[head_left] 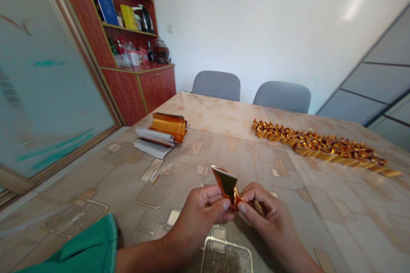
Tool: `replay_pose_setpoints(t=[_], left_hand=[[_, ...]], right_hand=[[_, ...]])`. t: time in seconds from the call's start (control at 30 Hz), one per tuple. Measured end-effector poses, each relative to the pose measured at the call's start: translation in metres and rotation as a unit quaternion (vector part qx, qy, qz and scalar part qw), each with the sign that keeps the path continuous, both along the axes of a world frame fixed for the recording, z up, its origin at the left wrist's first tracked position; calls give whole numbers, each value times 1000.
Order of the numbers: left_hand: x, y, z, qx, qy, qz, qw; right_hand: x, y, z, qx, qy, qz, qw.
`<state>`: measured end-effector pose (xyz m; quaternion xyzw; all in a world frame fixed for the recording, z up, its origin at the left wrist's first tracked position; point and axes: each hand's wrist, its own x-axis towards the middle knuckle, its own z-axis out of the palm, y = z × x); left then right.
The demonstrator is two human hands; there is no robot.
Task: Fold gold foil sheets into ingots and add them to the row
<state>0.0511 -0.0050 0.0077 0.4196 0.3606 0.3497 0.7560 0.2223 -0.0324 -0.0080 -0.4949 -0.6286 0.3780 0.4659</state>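
Between my two hands is a folded piece of gold foil paper (226, 182), held just above the table. My left hand (205, 207) pinches its lower left part with thumb and fingers. At the lower right end, the thumb and fingertips of my right hand (269, 211) grip a creased, narrow part of the same paper. The upper part flares open toward the left, with a pale edge showing. Some fingertips are hidden behind the foil.
Loose gold and white sheets (168, 128) lie curled in a stack at the left. Rows of folded gold pieces (320, 143) stretch along the right side. The patterned table cover (205, 158) runs back to two grey chairs (216, 85). A red-brown cabinet (137, 89) stands at the back left.
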Motion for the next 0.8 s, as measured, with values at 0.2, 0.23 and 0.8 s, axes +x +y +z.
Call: replay_pose_setpoints(t=[0.2, 0.23, 0.8], left_hand=[[0, -3, -3, 39, 19, -7, 999], [0, -3, -3, 49, 19, -10, 999], [-1, -4, -13, 36, 23, -78, 996]], right_hand=[[-4, -1, 1, -12, -16, -40, 999], [-5, -1, 2, -6, -31, -44, 999], [-4, -5, -1, -75, -26, -32, 996]])
